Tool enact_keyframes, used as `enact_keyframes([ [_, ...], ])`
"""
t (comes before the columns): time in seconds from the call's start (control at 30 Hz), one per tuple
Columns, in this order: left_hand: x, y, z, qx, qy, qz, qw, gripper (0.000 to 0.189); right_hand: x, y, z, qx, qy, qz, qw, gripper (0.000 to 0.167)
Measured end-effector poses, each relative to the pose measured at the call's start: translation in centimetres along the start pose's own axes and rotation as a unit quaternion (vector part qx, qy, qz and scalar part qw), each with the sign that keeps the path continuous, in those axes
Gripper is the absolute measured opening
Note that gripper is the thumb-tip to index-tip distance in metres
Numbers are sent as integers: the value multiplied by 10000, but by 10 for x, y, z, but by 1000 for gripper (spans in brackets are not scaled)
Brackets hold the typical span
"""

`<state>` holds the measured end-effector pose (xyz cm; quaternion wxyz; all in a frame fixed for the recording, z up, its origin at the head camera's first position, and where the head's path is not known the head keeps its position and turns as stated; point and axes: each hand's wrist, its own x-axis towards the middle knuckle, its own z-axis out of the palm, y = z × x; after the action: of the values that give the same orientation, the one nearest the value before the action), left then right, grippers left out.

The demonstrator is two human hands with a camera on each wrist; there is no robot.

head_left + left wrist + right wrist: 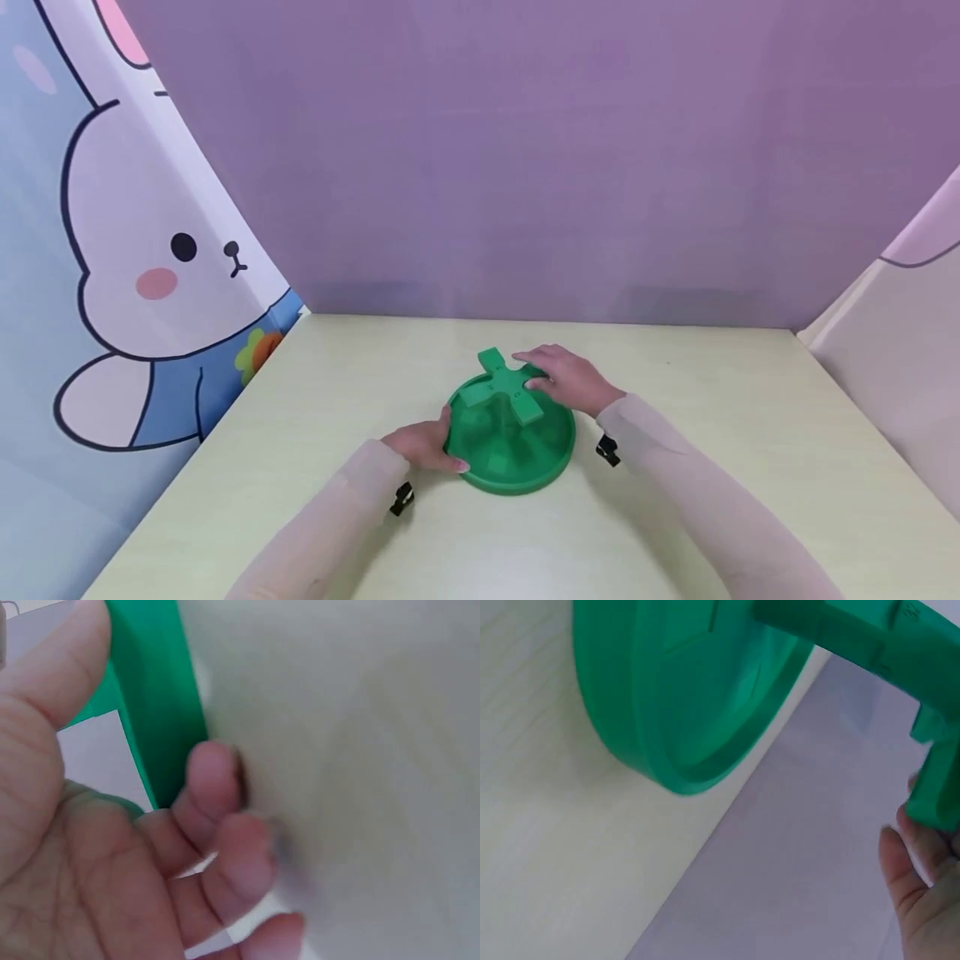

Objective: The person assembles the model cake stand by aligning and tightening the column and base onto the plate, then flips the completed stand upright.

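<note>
A green round plastic base [510,473] with a raised rim sits on the table in the head view. From its middle rises a post [855,634], topped by a flat four-armed cross [507,383] with small dark markings. The left hand [426,443] grips the base's left rim, its thumb and fingers spread along the edge. In the left wrist view its fingers [214,780] curl at the green wall. The right hand [573,377] holds one arm of the cross at the far right; part of that arm is hidden. The right wrist view shows fingertips [922,836] at its end.
The pale table [750,467] runs back to a purple wall panel [562,167]. At the left hangs a cloth with a cartoon rabbit [142,217], and a light panel [907,333] stands at the right. Black clips are strapped near both wrists.
</note>
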<state>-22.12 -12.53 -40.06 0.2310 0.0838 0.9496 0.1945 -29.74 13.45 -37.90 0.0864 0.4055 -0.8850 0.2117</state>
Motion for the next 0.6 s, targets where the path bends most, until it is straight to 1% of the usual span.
enact_keyframes([
  [0.07,1,-1,-2,21,-79,30,10000,103,-3,3,-4,332,-86,327,9989,56],
  [0.13,2,-4,-4,-71,-90,105,9999,101,-8,8,-6,549,-88,619,9965,58],
  [0.23,4,-10,-8,-509,-20,189,9985,94,-17,17,-7,661,-170,1048,9921,53],
  [0.33,7,-17,-12,-1073,100,79,9941,86,-25,24,-7,738,-381,1515,9850,46],
  [0.43,9,-21,-15,-1661,213,-141,9858,81,-31,31,-5,1113,-579,1949,9728,45],
  [0.5,9,-23,-15,-1902,323,-233,9809,79,-35,33,-2,1439,-684,2169,9631,45],
  [0.6,9,-23,-15,-2340,375,-378,9708,75,-39,37,4,1928,-857,2467,9459,49],
])
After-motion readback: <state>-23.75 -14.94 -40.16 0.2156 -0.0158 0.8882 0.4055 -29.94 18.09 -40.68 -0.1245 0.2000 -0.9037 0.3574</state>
